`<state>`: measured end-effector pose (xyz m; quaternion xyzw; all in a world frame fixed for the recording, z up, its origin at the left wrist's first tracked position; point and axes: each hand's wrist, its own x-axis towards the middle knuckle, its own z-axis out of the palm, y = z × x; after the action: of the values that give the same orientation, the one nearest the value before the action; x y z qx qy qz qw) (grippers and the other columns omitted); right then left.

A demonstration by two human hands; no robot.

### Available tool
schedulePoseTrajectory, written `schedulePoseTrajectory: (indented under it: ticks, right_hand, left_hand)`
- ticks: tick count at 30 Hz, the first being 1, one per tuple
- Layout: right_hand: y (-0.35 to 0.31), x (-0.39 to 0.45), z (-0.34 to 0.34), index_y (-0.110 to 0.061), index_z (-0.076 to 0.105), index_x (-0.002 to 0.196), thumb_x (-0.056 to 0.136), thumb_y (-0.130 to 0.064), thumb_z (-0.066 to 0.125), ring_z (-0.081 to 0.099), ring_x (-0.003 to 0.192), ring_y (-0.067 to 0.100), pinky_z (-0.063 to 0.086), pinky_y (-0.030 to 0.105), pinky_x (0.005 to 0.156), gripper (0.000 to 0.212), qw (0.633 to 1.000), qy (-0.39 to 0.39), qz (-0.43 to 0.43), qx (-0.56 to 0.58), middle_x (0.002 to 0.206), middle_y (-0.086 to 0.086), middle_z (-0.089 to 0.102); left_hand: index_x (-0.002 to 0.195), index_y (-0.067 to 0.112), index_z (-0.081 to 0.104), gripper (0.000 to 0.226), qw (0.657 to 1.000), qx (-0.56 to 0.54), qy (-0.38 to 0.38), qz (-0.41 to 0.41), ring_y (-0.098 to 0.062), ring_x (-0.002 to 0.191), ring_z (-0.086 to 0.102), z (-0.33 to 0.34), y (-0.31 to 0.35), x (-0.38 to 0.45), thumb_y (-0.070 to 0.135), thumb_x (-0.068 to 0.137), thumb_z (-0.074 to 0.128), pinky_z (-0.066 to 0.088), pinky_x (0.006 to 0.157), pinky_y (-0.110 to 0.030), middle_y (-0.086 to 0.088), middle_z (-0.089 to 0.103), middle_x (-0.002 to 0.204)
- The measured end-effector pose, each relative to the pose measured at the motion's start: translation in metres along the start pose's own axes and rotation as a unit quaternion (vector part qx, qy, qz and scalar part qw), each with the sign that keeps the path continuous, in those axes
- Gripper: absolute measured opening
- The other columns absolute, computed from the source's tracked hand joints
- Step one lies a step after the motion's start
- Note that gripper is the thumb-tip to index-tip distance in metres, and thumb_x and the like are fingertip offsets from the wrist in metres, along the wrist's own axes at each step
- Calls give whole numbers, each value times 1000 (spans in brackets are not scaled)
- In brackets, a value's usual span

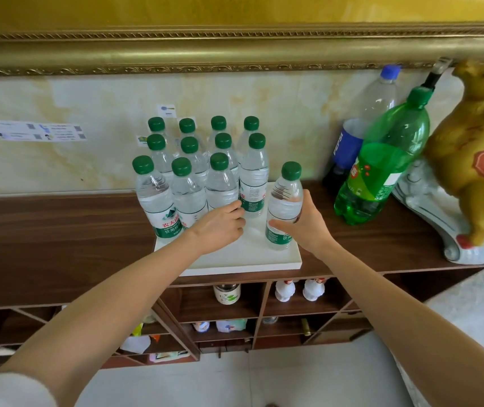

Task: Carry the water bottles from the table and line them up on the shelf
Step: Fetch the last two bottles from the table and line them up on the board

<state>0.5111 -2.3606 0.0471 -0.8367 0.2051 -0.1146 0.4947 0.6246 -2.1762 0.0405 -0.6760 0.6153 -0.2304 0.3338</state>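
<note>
Green-capped water bottles (202, 160) stand in rows on a white board (243, 257) atop the brown wooden shelf (58, 230). Right of the board, a green soda bottle (381, 163) and a Pepsi bottle (361, 124) lean before a golden figurine (475, 160), cut off by the frame edge. The right hand (305, 221) grips one water bottle (283, 207) on the board's right side. The left hand (220, 224), fingers curled, touches the front row's rightmost bottle (220, 183); whether it grips is unclear. Below the board, cubbies (235, 301) hold small, indistinct jars.
</note>
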Motion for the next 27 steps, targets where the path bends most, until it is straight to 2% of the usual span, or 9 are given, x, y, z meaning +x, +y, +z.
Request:
schedulePoseTrajectory:
  ticks: [4, 7, 9, 11, 13, 14, 16, 20, 27]
  right_hand:
    - [0, 0, 1, -21, 40, 128, 71, -20, 83, 53, 97, 9, 43, 23, 79, 71, 1000, 2, 4, 1, 106, -11, 54]
    - [1, -1, 0, -22, 40, 129, 72, -21, 82, 54, 99, 10, 43, 23, 79, 71, 1000, -4, 8, 4, 108, -11, 54]
    - [5, -2, -2, -22, 38, 131, 72, -22, 82, 53, 102, 11, 45, 25, 82, 74, 1000, -17, 16, -5, 113, -9, 55]
    - [10, -3, -2, -21, 37, 133, 70, -21, 83, 55, 106, 14, 45, 28, 86, 78, 999, -22, 16, -35, 120, -4, 57]
    - [11, -4, 0, -19, 38, 133, 70, -18, 83, 58, 112, 20, 45, 28, 87, 78, 999, -11, 14, -51, 124, 1, 59]
    - [10, -4, 2, -18, 38, 133, 70, -17, 83, 58, 114, 21, 45, 28, 87, 78, 999, -7, 14, -52, 126, 2, 59]
    - [6, -4, 8, -17, 37, 136, 71, -15, 83, 56, 117, 21, 43, 27, 87, 79, 998, -10, 11, -54, 130, 4, 58]
    - [-3, -2, 22, -16, 37, 138, 73, -14, 81, 51, 102, 8, 41, 24, 84, 79, 998, -35, 3, -53, 130, 3, 58]
    - [-11, 5, 41, -10, 40, 127, 73, -16, 82, 52, 90, 13, 43, 22, 72, 69, 998, -21, 8, -53, 120, 7, 60]
  left_hand:
    - [64, 15, 69, 13, 1000, -17, 18, -6, -24, 88, 62, 5, 3, 1, 6, 67, 77, 30, 107, -38, 4, 62, 67]
    - [72, 14, 69, 8, 998, -38, 50, -10, -26, 94, 61, 12, 8, -3, 6, 75, 72, 26, 110, -40, 1, 65, 75]
    - [79, 17, 70, 9, 989, -131, 70, -12, -24, 97, 63, 12, 18, -14, 10, 79, 64, 27, 107, -36, 1, 68, 84]
    - [103, 19, 70, 24, 954, -291, 38, -55, -21, 111, 60, 4, 34, -30, 22, 85, 55, 36, 99, -33, 1, 68, 109]
    - [133, 21, 54, 40, 878, -446, -90, -145, -19, 129, 45, -7, 49, -44, 35, 96, 48, 42, 98, -37, 2, 54, 137]
    - [139, 24, 48, 45, 841, -490, -136, -184, -17, 134, 40, -8, 55, -48, 41, 97, 46, 42, 100, -37, 5, 46, 144]
    - [140, 30, 47, 46, 805, -528, -145, -230, -13, 138, 35, -5, 62, -51, 46, 97, 44, 38, 106, -35, 10, 38, 151]
    - [139, 31, 49, 44, 781, -553, -139, -254, -11, 140, 33, 4, 71, -51, 46, 98, 41, 32, 112, -34, 12, 35, 154]
    - [142, 28, 45, 45, 775, -569, -146, -235, -13, 144, 28, 11, 72, -50, 40, 99, 42, 29, 114, -38, 10, 29, 156]
